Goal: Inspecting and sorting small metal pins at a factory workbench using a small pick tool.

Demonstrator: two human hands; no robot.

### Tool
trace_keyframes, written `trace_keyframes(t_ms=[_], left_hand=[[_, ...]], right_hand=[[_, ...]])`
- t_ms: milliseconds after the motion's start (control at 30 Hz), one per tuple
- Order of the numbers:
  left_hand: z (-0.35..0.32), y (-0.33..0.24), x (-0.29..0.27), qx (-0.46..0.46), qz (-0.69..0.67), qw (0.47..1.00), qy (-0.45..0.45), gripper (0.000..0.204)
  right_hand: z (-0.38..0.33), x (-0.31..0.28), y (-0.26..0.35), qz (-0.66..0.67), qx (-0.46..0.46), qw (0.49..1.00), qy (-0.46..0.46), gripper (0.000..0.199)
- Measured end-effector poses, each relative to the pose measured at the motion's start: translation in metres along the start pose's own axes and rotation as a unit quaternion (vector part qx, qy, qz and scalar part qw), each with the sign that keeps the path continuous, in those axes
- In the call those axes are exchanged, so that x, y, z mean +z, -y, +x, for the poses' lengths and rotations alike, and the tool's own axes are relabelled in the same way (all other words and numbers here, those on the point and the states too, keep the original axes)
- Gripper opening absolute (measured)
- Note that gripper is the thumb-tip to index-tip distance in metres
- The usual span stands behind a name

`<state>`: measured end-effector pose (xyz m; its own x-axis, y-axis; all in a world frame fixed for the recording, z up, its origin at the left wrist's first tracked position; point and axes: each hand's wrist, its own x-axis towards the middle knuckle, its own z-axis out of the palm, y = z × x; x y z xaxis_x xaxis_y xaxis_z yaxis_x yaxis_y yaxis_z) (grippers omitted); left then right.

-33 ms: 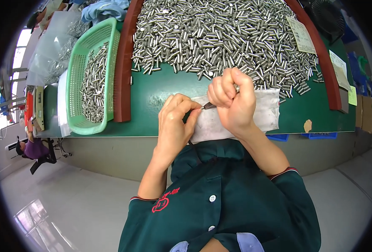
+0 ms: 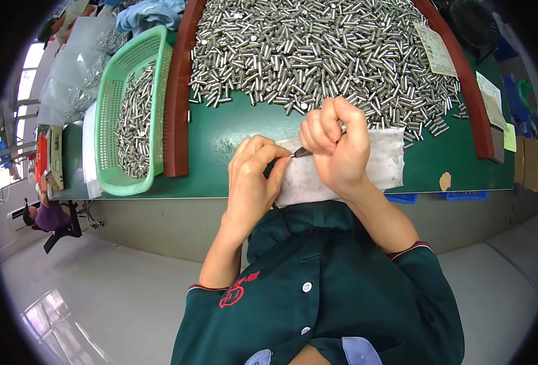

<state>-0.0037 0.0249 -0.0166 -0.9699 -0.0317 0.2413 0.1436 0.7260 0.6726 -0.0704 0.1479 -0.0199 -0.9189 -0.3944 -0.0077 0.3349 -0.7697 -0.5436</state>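
My right hand (image 2: 336, 146) is closed in a fist around a thin tool (image 2: 302, 152) whose dark tip points left. My left hand (image 2: 254, 176) pinches a small silvery metal piece (image 2: 293, 156) right at that tip, and my fingers hide most of it. Both hands hover over a white cloth (image 2: 381, 164) that lies on the green table top (image 2: 220, 131) at the near edge. Just beyond the hands spreads a big heap of short metal pins (image 2: 317, 48).
A curved brown rim (image 2: 175, 91) bounds the heap on the left and on the right side (image 2: 463, 79). Left of the rim stands a green plastic basket (image 2: 108, 121) holding more pins. Clear bags (image 2: 68, 79) lie far left, paper slips (image 2: 436, 48) at right. Another person (image 2: 47, 216) sits below left.
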Motion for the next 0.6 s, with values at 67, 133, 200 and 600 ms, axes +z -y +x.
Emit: trace_keyframes(t_ms=[67,133,200,600], left_hand=[[-0.0006,0.0000,0.0002,-0.002,-0.002,1.000,0.001,0.009],[-0.0011,-0.0001,0.0007,-0.004,-0.004,1.000,0.000,0.009],[-0.0016,-0.0003,0.0014,-0.013,-0.005,1.000,-0.004,0.009],[-0.0018,0.0009,0.0035,-0.022,-0.013,1.000,-0.019,0.010]], right_hand=[[-0.0002,-0.0008,-0.0005,0.002,0.000,1.000,-0.002,0.036],[-0.0001,-0.0012,-0.0004,0.007,-0.003,1.000,-0.002,0.036],[-0.0005,-0.0012,0.0004,0.009,-0.004,1.000,-0.003,0.036],[0.0023,-0.0007,0.0010,0.020,-0.007,1.000,0.000,0.035]])
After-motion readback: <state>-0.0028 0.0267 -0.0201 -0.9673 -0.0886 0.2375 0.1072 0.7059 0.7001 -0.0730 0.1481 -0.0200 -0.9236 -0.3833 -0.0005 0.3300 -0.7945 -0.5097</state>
